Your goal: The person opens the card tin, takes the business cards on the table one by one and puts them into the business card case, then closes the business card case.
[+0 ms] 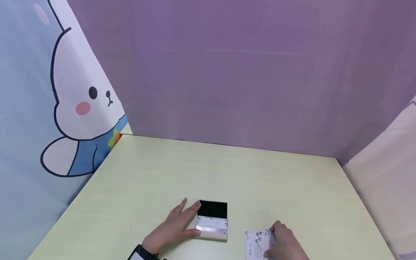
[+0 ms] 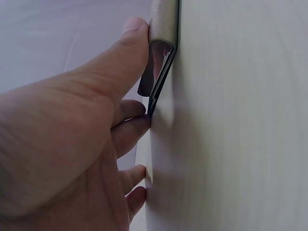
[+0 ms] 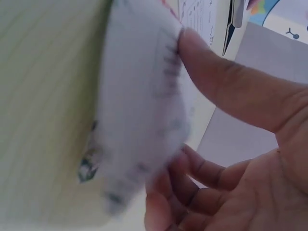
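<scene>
A small card case [image 1: 212,228] lies open near the table's front edge, its black-lined lid [image 1: 212,209] standing up behind the base. My left hand [image 1: 194,220] braces the case's left end with straight fingers, forefinger by the lid and thumb at the front corner. In the left wrist view the thumb [image 2: 130,38] presses on the case [image 2: 162,29] while the other fingers touch the tabletop. To the right, my right hand [image 1: 275,235] pinches a stack of white printed cards [image 1: 256,243]. The right wrist view shows the cards [image 3: 139,110] bent up off the table, blurred, under the thumb [image 3: 211,72].
The pale green table [image 1: 208,173] is bounded by a purple backdrop [image 1: 247,72] behind, a bunny-print curtain [image 1: 65,108] on the left and a pale cloth [image 1: 386,180] on the right.
</scene>
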A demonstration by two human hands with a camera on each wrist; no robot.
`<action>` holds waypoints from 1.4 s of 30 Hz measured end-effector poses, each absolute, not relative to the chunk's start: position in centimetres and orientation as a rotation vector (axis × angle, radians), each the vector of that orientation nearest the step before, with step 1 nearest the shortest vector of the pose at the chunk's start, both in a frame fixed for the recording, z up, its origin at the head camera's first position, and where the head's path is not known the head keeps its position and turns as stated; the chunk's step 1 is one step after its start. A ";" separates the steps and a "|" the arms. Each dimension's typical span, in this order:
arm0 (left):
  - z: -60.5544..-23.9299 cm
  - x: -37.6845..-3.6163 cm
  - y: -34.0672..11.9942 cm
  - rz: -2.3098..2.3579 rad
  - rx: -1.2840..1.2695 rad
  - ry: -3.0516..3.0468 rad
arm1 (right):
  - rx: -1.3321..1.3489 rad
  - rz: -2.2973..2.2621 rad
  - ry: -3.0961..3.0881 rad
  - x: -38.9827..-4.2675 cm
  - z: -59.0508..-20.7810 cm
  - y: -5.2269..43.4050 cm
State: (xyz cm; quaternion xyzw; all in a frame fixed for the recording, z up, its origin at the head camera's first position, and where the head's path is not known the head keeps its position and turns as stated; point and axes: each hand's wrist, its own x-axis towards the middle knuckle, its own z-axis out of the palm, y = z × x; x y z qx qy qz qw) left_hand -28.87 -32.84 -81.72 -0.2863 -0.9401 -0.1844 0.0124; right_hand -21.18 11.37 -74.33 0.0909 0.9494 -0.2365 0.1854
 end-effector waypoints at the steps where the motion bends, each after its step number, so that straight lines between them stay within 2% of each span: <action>1: -81.6 -28.8 -32.8 -0.582 -0.897 -2.927 | 0.239 -0.667 2.689 -21.4 -74.4 11.5; 6: -80.4 -28.5 -32.6 -0.594 -0.891 -2.941 | 0.195 -0.685 2.745 -22.6 -75.3 12.2; 9: -79.3 -28.1 -32.3 -0.606 -0.885 -2.958 | 0.082 -0.773 2.791 -23.1 -75.9 12.7; 13: -78.2 -27.6 -32.1 -0.615 -0.878 -2.969 | -0.075 -0.892 2.891 -23.2 -75.1 12.6; 17: -77.8 -27.5 -32.1 -0.601 -0.882 -2.969 | -0.072 -0.969 2.923 -24.1 -74.9 12.0; 21: -78.4 -27.9 -32.2 -0.600 -0.893 -2.962 | -0.117 -0.992 2.975 -26.6 -79.5 13.0; 25: -81.1 -28.9 -32.6 -0.657 -0.917 -2.924 | -0.175 -1.022 3.024 -29.0 -85.0 14.4; 30: -83.2 -29.6 -32.9 -0.619 -0.915 -2.922 | -0.092 -1.069 2.994 -30.9 -89.1 15.2; 33: -82.4 -29.3 -32.7 -0.603 -0.886 -2.944 | -0.067 -1.065 2.985 -31.3 -88.9 15.0; 35: -81.2 -28.9 -32.5 -0.603 -0.880 -2.955 | -0.081 -1.062 2.990 -31.3 -87.8 14.7; 36: -80.5 -28.6 -32.4 -0.608 -0.877 -2.962 | -0.144 -1.099 2.980 -30.5 -85.1 14.0; 37: -79.7 -28.4 -32.3 -0.602 -0.865 -2.973 | -0.153 -1.103 2.983 -30.4 -84.3 13.7; 42: -78.5 -28.0 -32.0 -0.599 -0.865 -2.984 | -0.120 -1.080 3.024 -30.9 -83.1 13.6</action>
